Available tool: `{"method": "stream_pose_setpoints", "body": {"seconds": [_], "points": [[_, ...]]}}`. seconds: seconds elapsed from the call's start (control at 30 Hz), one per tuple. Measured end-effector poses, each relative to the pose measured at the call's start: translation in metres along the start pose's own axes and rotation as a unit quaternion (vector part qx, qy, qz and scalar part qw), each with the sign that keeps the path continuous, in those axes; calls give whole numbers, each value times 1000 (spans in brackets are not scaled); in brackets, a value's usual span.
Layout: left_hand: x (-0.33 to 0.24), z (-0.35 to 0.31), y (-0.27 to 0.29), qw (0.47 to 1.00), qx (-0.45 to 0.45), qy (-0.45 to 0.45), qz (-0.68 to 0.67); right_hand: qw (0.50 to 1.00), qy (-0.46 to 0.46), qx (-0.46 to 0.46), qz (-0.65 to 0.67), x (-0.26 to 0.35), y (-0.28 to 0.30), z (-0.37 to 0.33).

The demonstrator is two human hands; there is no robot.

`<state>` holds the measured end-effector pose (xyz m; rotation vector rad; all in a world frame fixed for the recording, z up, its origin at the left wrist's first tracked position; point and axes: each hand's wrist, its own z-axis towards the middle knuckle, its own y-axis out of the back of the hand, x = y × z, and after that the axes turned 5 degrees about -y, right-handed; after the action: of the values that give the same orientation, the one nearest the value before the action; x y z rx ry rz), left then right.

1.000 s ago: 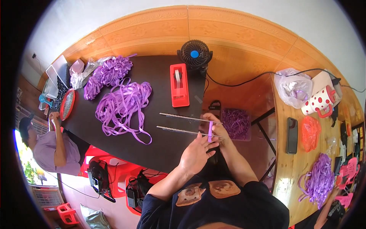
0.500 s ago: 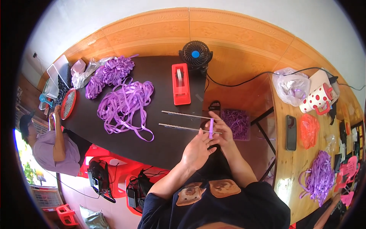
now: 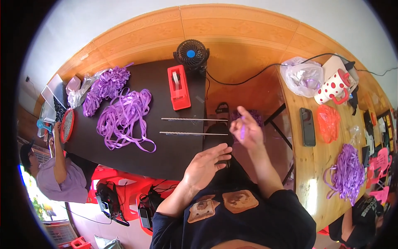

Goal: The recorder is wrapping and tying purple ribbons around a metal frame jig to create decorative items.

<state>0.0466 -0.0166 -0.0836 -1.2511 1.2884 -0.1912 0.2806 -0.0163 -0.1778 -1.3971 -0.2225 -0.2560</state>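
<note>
Two thin metal rods, the upper rod (image 3: 182, 119) and the lower rod (image 3: 182, 133), lie parallel and stick out past the right edge of the black table (image 3: 174, 153). My left hand (image 3: 207, 166) is just below the rod ends, its fingers stretched out, holding nothing. To the right of the rods, my right hand (image 3: 251, 135) is raised and a little blurred; a short piece of purple ribbon (image 3: 242, 133) shows at its fingers. A loose tangle of purple ribbon (image 3: 124, 118) lies on the table's left half.
A red tape dispenser (image 3: 179, 89) and a black fan (image 3: 191, 54) stand at the back. Behind my right hand is a bin of purple ribbon pieces (image 3: 258, 117). The wooden table (image 3: 304, 166) at right holds a phone (image 3: 307, 126) and a dotted tumbler (image 3: 331, 88). A person (image 3: 62, 176) sits at far left.
The purple ribbon piece has come off the rod ends with my right hand, which has moved right, away from the rods. My left hand has drawn back slightly below them.
</note>
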Motion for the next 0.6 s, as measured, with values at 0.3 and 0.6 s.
{"method": "stream_pose_setpoints", "body": {"seconds": [0.3,0.6], "points": [[-21,-19,-5,989,-8,-62,131,686,126,-469,-542,85,140,-34],[-82,-40,59,309,-372,-257,837,764,159,-265,-566,2,-18,-30]]}}
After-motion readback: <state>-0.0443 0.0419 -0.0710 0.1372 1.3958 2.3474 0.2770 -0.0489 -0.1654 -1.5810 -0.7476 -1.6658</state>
